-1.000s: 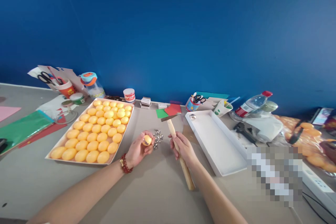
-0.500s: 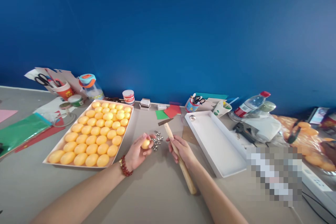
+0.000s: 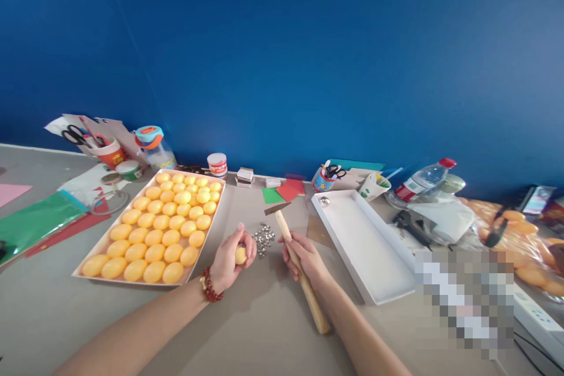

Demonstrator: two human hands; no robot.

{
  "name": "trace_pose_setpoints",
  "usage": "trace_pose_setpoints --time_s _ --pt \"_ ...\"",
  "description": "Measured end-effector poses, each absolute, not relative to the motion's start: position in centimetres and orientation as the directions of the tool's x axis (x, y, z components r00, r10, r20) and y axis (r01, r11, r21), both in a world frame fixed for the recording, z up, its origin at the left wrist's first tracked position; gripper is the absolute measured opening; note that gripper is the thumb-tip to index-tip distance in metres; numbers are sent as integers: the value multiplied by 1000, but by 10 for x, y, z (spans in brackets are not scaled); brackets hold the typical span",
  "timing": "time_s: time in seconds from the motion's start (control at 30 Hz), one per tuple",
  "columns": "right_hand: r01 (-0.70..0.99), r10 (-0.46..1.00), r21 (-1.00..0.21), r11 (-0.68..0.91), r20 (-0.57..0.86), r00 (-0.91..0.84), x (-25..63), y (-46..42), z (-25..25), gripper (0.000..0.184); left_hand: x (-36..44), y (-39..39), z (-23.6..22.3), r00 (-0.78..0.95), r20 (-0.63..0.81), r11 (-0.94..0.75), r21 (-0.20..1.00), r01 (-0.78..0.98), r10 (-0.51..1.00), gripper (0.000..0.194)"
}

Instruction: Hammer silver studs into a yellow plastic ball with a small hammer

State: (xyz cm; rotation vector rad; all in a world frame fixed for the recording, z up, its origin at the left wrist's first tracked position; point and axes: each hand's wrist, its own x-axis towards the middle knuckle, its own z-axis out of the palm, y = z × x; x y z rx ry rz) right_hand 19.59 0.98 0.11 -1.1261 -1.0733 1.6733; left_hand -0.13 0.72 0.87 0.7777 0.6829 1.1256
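My left hand point(image 3: 232, 255) is closed around a yellow-orange ball point(image 3: 240, 255) that looks like a ping-pong ball; the fingers cover part of it. My right hand point(image 3: 303, 255) grips the wooden handle of a hammer point(image 3: 314, 299), its thin dark head pointing away from me. Between the two hands, on the table, lies a loose pile of small shiny metal pieces point(image 3: 264, 236), too small to name surely. To the left, a shallow white tray point(image 3: 206, 216) holds rows of the same orange balls point(image 3: 154, 252).
Right of the hammer lies a long white tray point(image 3: 370, 252) with a small metal piece in its far corner. Behind stand a pen cup point(image 3: 324, 181), a plastic bottle point(image 3: 425, 179) and a round tub point(image 3: 217, 164). A power strip point(image 3: 535, 311) lies far right, below a blue wall point(image 3: 282, 59).
The fingers of my left hand have curled further around the ball, hiding more of it. My right hand keeps the hammer in nearly the same place. The view has shifted slightly.
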Motion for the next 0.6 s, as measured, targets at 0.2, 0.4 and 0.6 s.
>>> trace_pose_setpoints --time_s 0.2,0.4,0.6 --pt "-221 939 -945 -242 -171 -298 188 0 21 32 -3 -2 22 350 38 150 857 -494 936 23" --pt "-244 923 -939 -242 -145 -356 172 -9 47 38 -5 -13 40 334 353 -320 935 -150 874 24" --pt "-339 920 -922 -187 -44 -389 165 1 74 36 -4 2 68 340 670 -733 673 99 660 43"
